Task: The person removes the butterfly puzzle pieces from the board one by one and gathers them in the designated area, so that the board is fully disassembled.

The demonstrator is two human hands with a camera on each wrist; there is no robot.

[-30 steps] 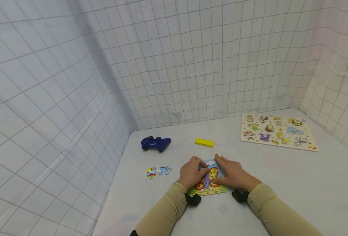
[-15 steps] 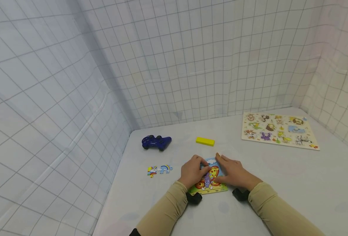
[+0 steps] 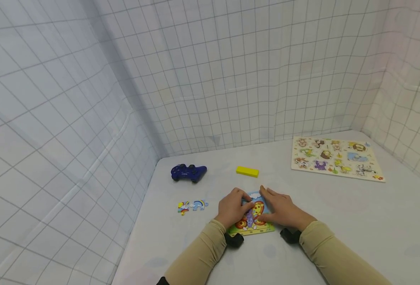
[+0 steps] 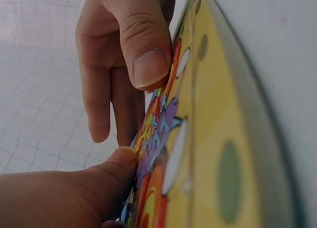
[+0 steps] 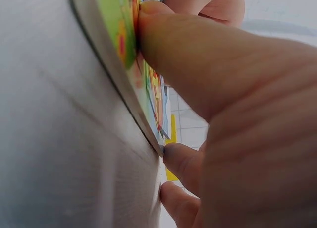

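A small jigsaw puzzle (image 3: 255, 228) with a cartoon bear and butterfly picture lies flat in its tray on the table. Over its upper left part, my left hand (image 3: 231, 208) has curled fingers, with thumb and index finger close together on the picture; what lies under those fingertips is hidden. In the left wrist view the left thumb (image 4: 121, 157) touches the puzzle's face. My right hand (image 3: 282, 208) rests along the right side, fingers fairly straight. Its thumb (image 5: 156, 27) presses on the picture, while a fingertip (image 5: 178, 158) sits at the board's far corner.
Two loose jigsaw pieces (image 3: 198, 205) lie side by side left of the puzzle. Behind them is a blue game controller (image 3: 188, 173). A yellow block (image 3: 247, 171) lies beyond the hands, and a wooden animal puzzle board (image 3: 338, 159) at the back right. Grid-patterned cloth walls enclose the table.
Both hands keep almost the same place on the puzzle. The whole head view shifts very slightly; nothing on the table has visibly moved.
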